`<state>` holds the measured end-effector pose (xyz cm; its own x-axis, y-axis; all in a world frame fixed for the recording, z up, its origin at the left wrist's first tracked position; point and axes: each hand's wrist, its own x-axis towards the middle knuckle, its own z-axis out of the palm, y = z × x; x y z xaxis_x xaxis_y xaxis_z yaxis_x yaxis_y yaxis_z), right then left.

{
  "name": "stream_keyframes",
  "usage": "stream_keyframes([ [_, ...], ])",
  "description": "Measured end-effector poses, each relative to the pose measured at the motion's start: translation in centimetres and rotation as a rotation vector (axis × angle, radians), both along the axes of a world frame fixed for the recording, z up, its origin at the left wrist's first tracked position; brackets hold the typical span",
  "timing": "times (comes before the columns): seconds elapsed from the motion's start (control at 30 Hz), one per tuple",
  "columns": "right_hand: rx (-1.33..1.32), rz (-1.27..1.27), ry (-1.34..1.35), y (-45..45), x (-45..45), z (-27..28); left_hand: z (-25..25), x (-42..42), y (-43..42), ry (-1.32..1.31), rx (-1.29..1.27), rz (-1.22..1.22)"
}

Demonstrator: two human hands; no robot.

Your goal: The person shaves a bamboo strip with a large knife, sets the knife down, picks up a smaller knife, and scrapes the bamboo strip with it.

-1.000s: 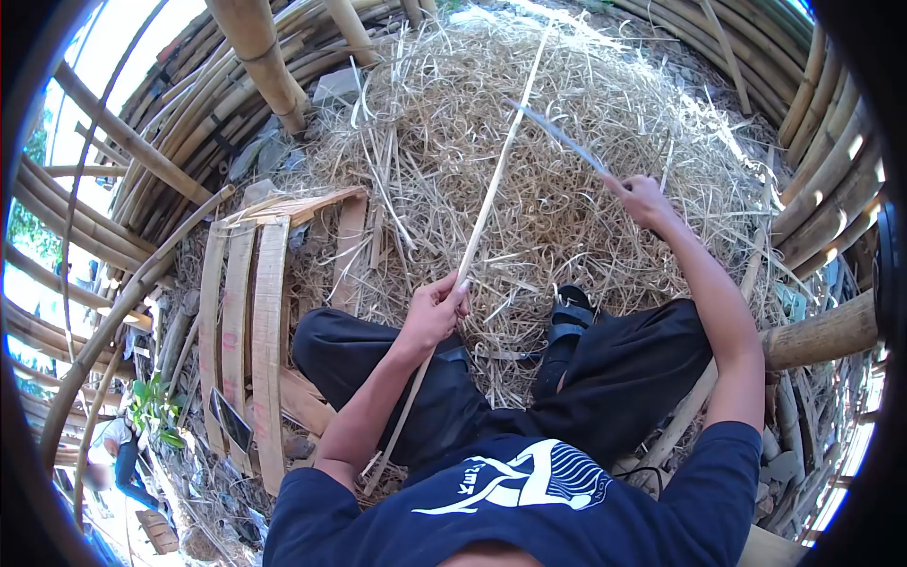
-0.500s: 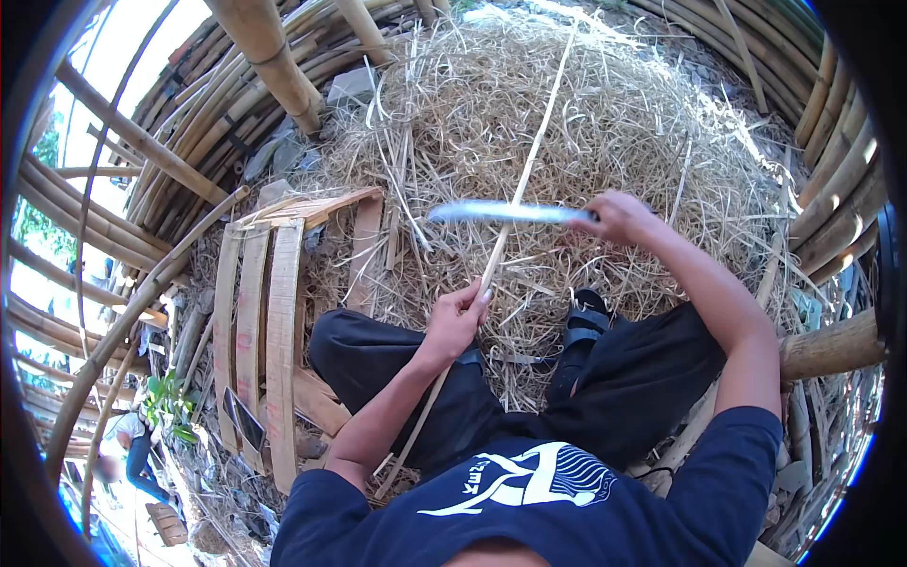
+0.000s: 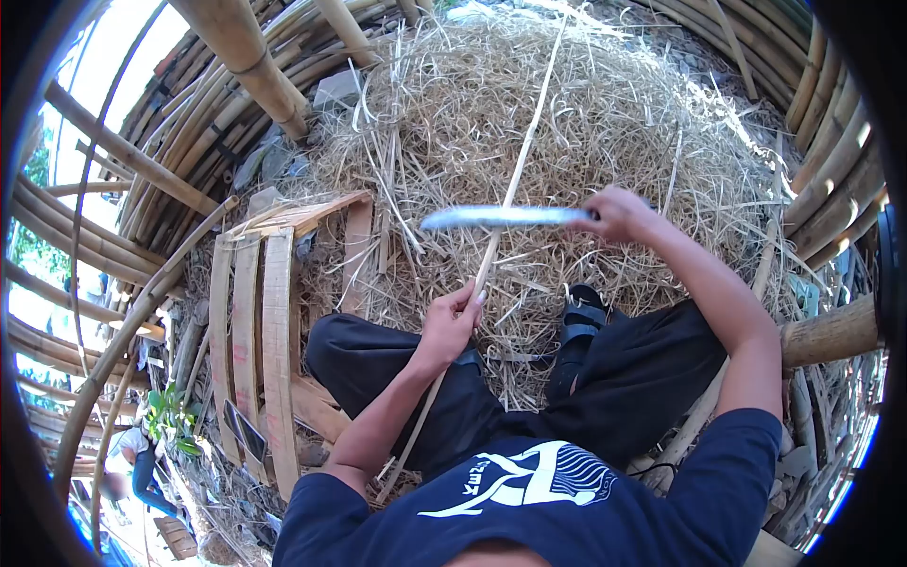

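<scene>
My left hand (image 3: 453, 323) is closed round a long, thin bamboo strip (image 3: 521, 156). The strip runs from beside my left thigh, up through the hand and far out over the shavings. In my right hand (image 3: 619, 215) is the handle of a machete, its fingers wrapped round it. The machete blade (image 3: 501, 217) points left and lies across the strip, a little beyond my left hand. Blur on the blade hides its exact edge, and I cannot tell how deeply it touches the strip.
A heap of bamboo shavings (image 3: 586, 113) covers the ground ahead. At my left stands a wooden slatted crate (image 3: 276, 350) with a dark flat device (image 3: 244, 430) on it. Bamboo poles (image 3: 241, 57) surround the spot; one pole (image 3: 831, 331) juts in at right. Another person (image 3: 132, 463) is far left.
The view has shifted slightly. The machete stays across the strip at nearly the same place, and both hands keep their grips.
</scene>
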<state>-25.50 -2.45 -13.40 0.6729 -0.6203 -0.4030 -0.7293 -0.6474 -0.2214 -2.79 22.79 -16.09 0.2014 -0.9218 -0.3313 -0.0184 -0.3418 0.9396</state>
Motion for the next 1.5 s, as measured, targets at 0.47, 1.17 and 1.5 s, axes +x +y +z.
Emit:
stream_keyframes([
  [0.47,-0.094,0.100,-0.109,0.8,-0.5,0.3,0.7,-0.1,0.2,0.008,0.008,0.001],
  [1.17,0.075,-0.532,-0.266,-3.8,-3.6,-1.1,2.7,2.0,0.8,0.724,0.159,-0.042],
  [1.5,-0.064,0.007,-0.242,-0.5,-1.8,-0.3,3.1,2.6,0.7,0.884,0.204,-0.022],
])
